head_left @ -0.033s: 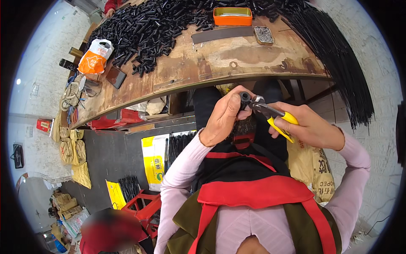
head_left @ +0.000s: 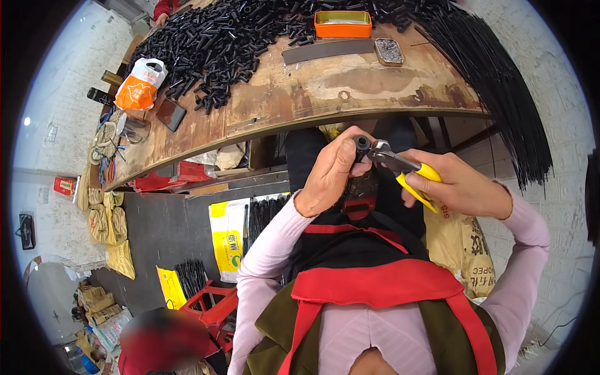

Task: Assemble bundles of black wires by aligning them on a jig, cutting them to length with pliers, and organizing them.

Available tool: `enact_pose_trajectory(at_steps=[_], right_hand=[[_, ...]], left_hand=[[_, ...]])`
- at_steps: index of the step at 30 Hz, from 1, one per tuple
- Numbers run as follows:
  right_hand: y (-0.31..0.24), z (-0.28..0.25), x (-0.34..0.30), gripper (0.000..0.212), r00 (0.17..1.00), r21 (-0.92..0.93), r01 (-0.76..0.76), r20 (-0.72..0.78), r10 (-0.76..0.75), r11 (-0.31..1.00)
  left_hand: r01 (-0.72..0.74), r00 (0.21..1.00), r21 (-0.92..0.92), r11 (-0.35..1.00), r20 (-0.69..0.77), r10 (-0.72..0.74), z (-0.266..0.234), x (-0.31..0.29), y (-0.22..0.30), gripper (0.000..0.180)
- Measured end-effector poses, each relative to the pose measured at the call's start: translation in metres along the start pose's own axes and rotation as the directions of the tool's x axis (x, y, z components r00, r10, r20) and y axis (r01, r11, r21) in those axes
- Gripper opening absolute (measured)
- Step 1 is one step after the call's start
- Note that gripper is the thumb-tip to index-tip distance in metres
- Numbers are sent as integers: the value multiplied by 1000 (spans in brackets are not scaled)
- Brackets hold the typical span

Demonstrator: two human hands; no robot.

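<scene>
Over my lap, my left hand (head_left: 332, 167) is closed round a short black tube (head_left: 362, 142), its round open end facing up beside my thumb. My right hand (head_left: 451, 182) grips pliers (head_left: 417, 174) by their yellow handles. The metal jaws of the pliers meet the side of the black tube, close to my left fingertips. What lies between the jaws is too small to make out. On the wooden table (head_left: 294, 94) beyond my hands lies a large heap of similar black tubes (head_left: 212, 44).
An orange tin (head_left: 343, 25), a flat grey bar (head_left: 328, 51) and a small tray of metal bits (head_left: 389, 52) stand on the table. Long black rods (head_left: 494, 81) overhang its right end. A phone (head_left: 170, 115) and plastic bag (head_left: 141, 84) lie left. Another person (head_left: 164, 340) is at lower left.
The pliers' handles and my right hand have shifted very slightly. My left hand and the black tube stay in place.
</scene>
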State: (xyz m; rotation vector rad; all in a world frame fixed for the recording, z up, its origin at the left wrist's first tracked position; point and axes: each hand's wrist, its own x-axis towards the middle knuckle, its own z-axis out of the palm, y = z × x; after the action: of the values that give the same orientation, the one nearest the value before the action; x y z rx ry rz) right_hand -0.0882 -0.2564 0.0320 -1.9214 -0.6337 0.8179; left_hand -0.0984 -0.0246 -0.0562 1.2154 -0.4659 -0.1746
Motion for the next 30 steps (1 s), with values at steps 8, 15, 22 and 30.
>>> enact_pose_trajectory(at_steps=[8,15,22,30], right_hand=[[-7,-6,10,27,948,164,-282,201,248,945],[-17,-8,-9,28,998,-175,-52,23,57,983],[-38,-21,-14,31,976,-349,-196,18,216,916],[76,-50,38,35,926,-344,-150,-378,10,927]], left_hand=[[19,998,98,995,-66,-12,-2,-4,1,61],[58,997,-16,998,41,-58,-7,-1,6,65],[73,996,43,996,48,-75,9,8,1,67],[-31,777,56,998,-626,59,-106,28,84,49]])
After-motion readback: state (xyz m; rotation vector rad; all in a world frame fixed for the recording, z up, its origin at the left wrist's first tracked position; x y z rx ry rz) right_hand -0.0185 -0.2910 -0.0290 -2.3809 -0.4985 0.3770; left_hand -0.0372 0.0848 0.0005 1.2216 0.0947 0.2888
